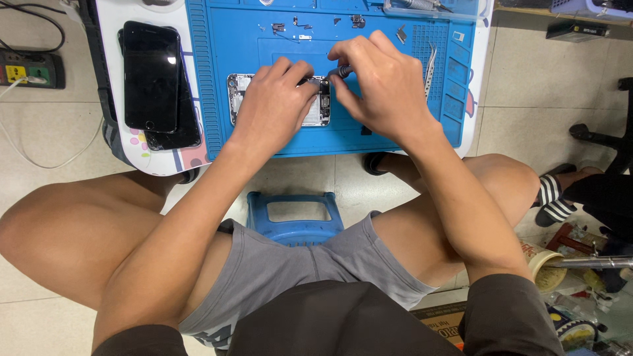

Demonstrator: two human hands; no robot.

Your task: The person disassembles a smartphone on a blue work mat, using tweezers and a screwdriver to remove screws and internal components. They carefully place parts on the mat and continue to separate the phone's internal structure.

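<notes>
Two phone screens [151, 76] lie stacked at the left end of the surface [112, 16], just beside the blue mat [250, 39] — both dark rectangles with rounded corners. The top one is glossy black and unlit, with a round button at its near end; the one beneath juts out at the lower right, its glass cracked. On the floor at the lower right sits a cardboard box [443, 323] — brown with dark print, partly hidden by a sleeve. Beside it stands a round cream container [544, 264] with red marks.

Bare blue mat [277, 39] is lying open above your hands. Stacked phones [153, 79] are blocking your left, tweezers [430, 69] crowding your right.
</notes>
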